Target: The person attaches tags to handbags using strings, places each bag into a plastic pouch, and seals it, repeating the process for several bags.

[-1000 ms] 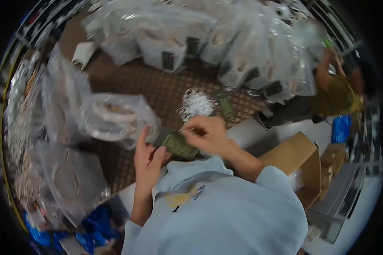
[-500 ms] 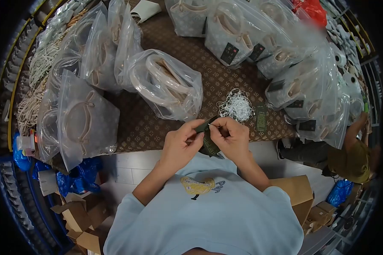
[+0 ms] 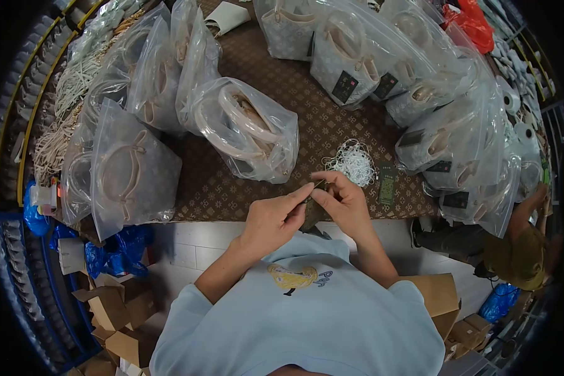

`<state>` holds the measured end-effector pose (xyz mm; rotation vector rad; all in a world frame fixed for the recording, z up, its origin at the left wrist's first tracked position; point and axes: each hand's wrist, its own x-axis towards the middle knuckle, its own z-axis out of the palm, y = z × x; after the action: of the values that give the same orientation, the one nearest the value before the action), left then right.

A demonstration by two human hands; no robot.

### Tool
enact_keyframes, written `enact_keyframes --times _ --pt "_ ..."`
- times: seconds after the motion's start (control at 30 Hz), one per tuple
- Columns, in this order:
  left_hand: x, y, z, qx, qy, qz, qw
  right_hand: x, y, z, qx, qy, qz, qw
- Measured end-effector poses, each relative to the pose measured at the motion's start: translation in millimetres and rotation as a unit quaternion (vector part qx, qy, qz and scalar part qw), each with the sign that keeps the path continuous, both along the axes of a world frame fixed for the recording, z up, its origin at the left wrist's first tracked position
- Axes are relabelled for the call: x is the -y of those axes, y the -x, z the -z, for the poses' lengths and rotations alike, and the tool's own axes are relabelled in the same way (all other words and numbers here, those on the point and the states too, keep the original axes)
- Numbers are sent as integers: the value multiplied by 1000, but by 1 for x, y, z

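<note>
My left hand [image 3: 274,218] and my right hand [image 3: 343,203] meet at the table's near edge, both pinching a small dark green tag [image 3: 311,210] held between their fingertips. Most of the tag is hidden by my fingers. Just beyond my right hand lies a tangle of white string loops [image 3: 353,161] and another dark green tag [image 3: 387,184] flat on the brown patterned tabletop [image 3: 232,191]. A clear plastic bag with a beige-handled handbag [image 3: 245,128] sits right behind my hands.
Many more bagged handbags [image 3: 129,169] crowd the left side and the far right [image 3: 464,144] of the table. Another person [image 3: 514,244] crouches at the right. Cardboard boxes [image 3: 116,313] and blue bags [image 3: 116,257] lie on the floor at the left.
The view has swung from a tilted angle to level over the table. My hands have come together on the green tag, which was held flatter and more exposed before.
</note>
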<state>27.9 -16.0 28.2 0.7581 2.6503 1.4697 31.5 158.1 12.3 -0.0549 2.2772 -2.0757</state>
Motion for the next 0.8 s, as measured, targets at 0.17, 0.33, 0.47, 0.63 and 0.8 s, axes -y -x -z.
enact_keyframes --times 0.17,0.33,0.47,0.63,0.8 --pt "18 3 -11 124 -48 75 988 -10 -4 13 82 117 -66 987" --pt "14 10 -4 313 -231 118 914 -13 -1 17 164 256 -181 935" --pt "14 6 -2 256 -191 78 944 -10 3 18 161 273 -221 922" --pt "28 4 5 85 -21 2 996 9 1 22 27 -13 -156 987" --pt "51 7 -5 -16 -23 23 999 50 -5 14 -183 -11 -67 981"
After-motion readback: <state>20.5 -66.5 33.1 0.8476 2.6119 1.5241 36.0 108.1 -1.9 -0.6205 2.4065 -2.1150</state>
